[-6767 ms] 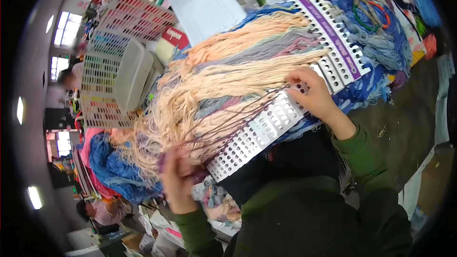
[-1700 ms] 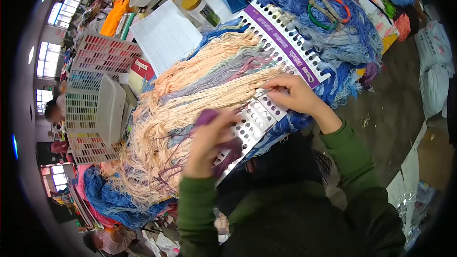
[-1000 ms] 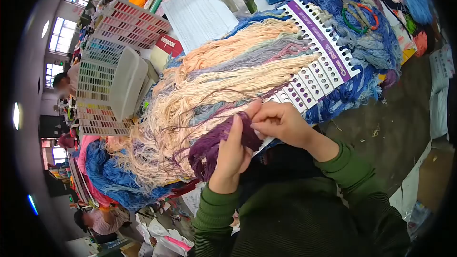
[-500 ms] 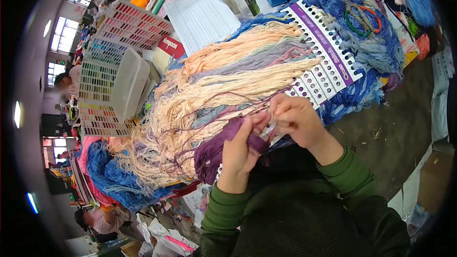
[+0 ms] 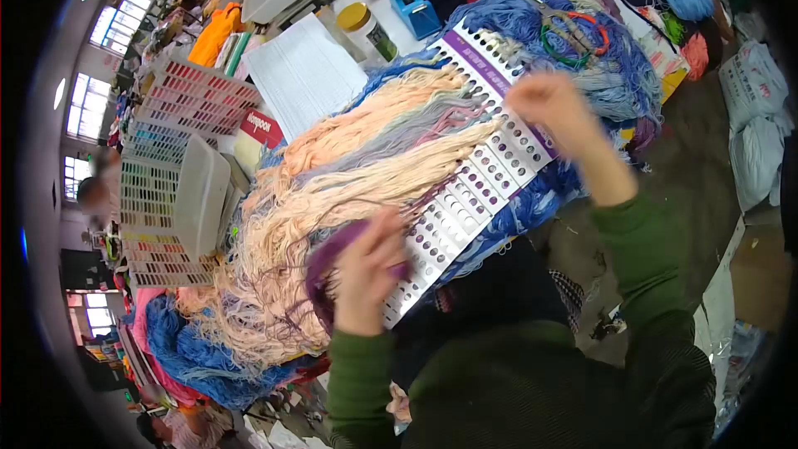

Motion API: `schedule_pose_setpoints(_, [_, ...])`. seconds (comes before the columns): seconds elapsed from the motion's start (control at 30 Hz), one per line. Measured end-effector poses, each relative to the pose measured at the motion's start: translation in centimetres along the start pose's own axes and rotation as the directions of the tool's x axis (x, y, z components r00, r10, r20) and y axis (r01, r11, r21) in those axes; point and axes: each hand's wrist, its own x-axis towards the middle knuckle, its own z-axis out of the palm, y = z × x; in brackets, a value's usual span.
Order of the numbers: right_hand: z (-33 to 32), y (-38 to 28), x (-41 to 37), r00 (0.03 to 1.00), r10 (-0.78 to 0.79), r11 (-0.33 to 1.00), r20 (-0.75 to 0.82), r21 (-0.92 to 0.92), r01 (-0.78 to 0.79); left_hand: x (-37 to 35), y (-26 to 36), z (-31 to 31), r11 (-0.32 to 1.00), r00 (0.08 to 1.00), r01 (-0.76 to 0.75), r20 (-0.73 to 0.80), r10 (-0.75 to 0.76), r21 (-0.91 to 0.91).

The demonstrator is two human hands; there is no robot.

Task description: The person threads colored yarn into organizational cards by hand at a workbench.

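My left hand (image 5: 370,270) is wrapped round a bundle of dark purple thread (image 5: 320,270), low over the pile of skeins. Blurred by motion, my right hand (image 5: 549,108) is raised over the purple-striped end of the punched thread card (image 5: 519,150); its fingers look bunched, but what they hold, if anything, cannot be made out. Peach and cream threads (image 5: 357,158) hang from the holes along the card and spread to the left. A few purple strands run from the card's edge towards my left hand.
Scissors with red and green handles (image 5: 573,37) lie on blue yarn (image 5: 615,87) at the upper right. Behind are a blue tape dispenser (image 5: 411,8), a gold-lidded jar (image 5: 366,31), a paper sheet (image 5: 306,75) and colour sample cards (image 5: 199,96). People (image 5: 179,428) are at the left.
My hands have parted: the right has moved up and right over the card, the left slightly left and down with the purple thread. The whole view has shifted, showing more of the card.
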Motion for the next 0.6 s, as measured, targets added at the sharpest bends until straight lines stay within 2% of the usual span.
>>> schedule_pose_setpoints(0.03, [1.4,2.3,-0.1,0.994,-0.033,0.996,0.099,-0.076,0.041,2.0,-1.7,3.0,0.969,0.985,0.054,-0.172,-0.012,0.24])
schedule_pose_setpoints(0.07, [2.1,3.7,-0.6,0.989,-0.048,0.978,0.142,-0.194,0.076,4.2,-3.1,3.7,0.904,0.984,0.08,-0.177,-0.005,0.421])
schedule_pose_setpoints(0.1, [2.5,4.5,-1.2,0.98,-0.054,0.945,0.189,-0.306,0.111,5.7,-4.2,4.6,0.885,0.967,0.135,-0.253,-0.02,0.445])
schedule_pose_setpoints(0.13, [2.7,4.9,-1.5,0.957,-0.204,0.88,0.208,-0.389,0.272,7.1,-5.1,4.5,0.846,0.96,0.162,-0.281,-0.015,0.509])
schedule_pose_setpoints(0.2, [3.1,5.4,-2.2,0.836,-0.468,0.656,0.285,-0.521,0.545,8.7,-6.0,4.9,0.84,0.961,0.104,-0.27,0.052,0.533])
schedule_pose_setpoints(0.3, [3.2,5.2,-3.0,0.832,-0.452,0.617,0.323,-0.561,0.553,10.0,-6.9,4.7,0.82,0.966,0.048,-0.235,0.107,0.571])
schedule_pose_setpoints(0.33, [3.2,5.6,-2.9,0.804,-0.517,0.595,0.295,-0.551,0.585,10.3,-7.1,4.7,0.818,0.965,0.035,-0.233,0.121,0.573])
schedule_pose_setpoints(0.43, [2.6,6.0,-2.4,0.875,-0.387,0.765,0.29,-0.429,0.48,11.1,-8.1,4.9,0.805,0.928,0.0,-0.301,0.221,0.594])
schedule_pose_setpoints(0.47, [2.6,6.3,-2.2,0.866,-0.428,0.77,0.259,-0.397,0.5,11.2,-8.1,4.9,0.769,0.925,0.052,-0.321,0.203,0.638])
schedule_pose_setpoints(0.57, [2.9,5.8,-2.6,0.882,-0.441,0.771,0.17,-0.431,0.468,10.6,-8.1,5.3,0.733,0.919,0.011,-0.295,0.261,0.681])
schedule_pose_setpoints(0.6, [2.9,5.9,-2.5,0.878,-0.445,0.766,0.174,-0.435,0.474,10.0,-7.9,5.2,0.797,0.92,-0.051,-0.282,0.273,0.602])
